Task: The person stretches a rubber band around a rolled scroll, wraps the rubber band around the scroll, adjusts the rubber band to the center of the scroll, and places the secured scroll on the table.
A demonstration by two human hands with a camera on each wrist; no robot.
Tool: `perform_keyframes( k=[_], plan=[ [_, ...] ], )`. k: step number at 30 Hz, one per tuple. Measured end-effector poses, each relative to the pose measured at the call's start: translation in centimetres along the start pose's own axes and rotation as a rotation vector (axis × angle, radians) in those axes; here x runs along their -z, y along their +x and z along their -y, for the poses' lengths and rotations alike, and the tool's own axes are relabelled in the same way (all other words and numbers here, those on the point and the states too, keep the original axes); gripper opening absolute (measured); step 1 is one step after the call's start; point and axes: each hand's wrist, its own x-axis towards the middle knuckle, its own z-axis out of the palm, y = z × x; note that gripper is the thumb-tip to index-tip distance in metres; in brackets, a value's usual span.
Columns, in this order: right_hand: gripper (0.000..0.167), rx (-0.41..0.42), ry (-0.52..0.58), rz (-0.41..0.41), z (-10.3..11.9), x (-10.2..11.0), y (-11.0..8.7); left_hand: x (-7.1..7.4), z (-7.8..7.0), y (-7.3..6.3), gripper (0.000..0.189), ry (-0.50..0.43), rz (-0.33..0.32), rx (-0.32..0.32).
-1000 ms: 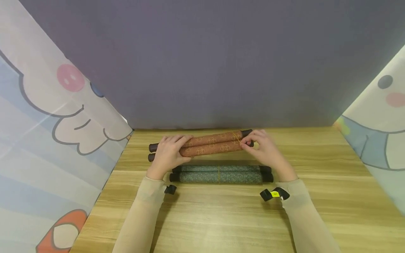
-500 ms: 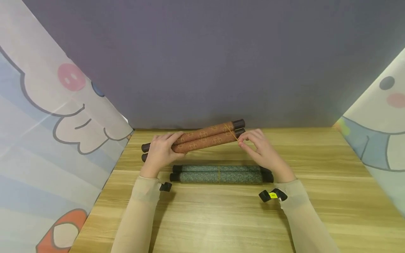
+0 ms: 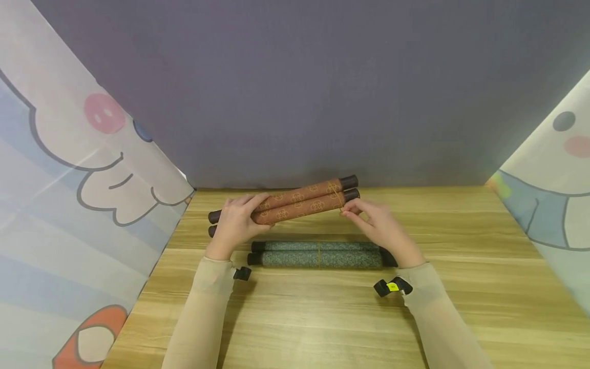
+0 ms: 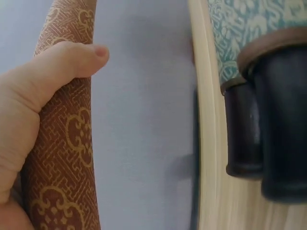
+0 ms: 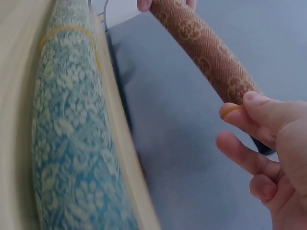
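A reddish-brown patterned scroll (image 3: 299,204), rolled from both sides into two tubes with dark end knobs, is held aslant with its right end farther back. My left hand (image 3: 236,221) grips it near its left end; in the left wrist view the thumb (image 4: 79,56) lies across the cloth. Near the right end, my right hand (image 3: 375,223) pinches a thin yellow rubber band (image 5: 232,110) between thumb and index finger. That band loops round the brown scroll. Closer to me, a teal patterned scroll (image 3: 295,258) lies on the table with its own rubber band (image 3: 319,254) round its middle.
The wooden table (image 3: 304,318) meets a grey upright panel (image 3: 322,102) just behind the brown scroll. Cartoon-printed sheets (image 3: 55,215) stand at both sides. Black straps with small devices (image 3: 389,287) are on the wrists.
The brown scroll has shifted left and its right end has swung back. The right hand drew the rubber band away from the scroll, then came back in against its near side.
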Motion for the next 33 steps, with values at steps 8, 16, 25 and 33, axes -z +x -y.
perform_keyframes(
  k=[8, 16, 25, 33],
  plan=[
    [0.017, 0.082, 0.028, 0.011, 1.0, -0.8, 0.5, -0.1, 0.0, 0.1, 0.082, 0.002, 0.029, -0.007],
    [0.013, 0.055, -0.008, 0.044, 1.3, -0.4, 0.3, -0.4, -0.2, 0.3, 0.083, 0.030, 0.088, -0.025],
    [0.010, 0.108, -0.165, -0.041, 1.7, 0.2, 0.0, -0.8, -0.7, 0.7, 0.085, 0.045, 0.110, -0.061],
    [0.022, 0.222, -0.266, -0.184, 1.2, 0.7, 0.1, -1.1, -1.0, 0.8, 0.087, 0.039, 0.110, -0.074]
  ],
)
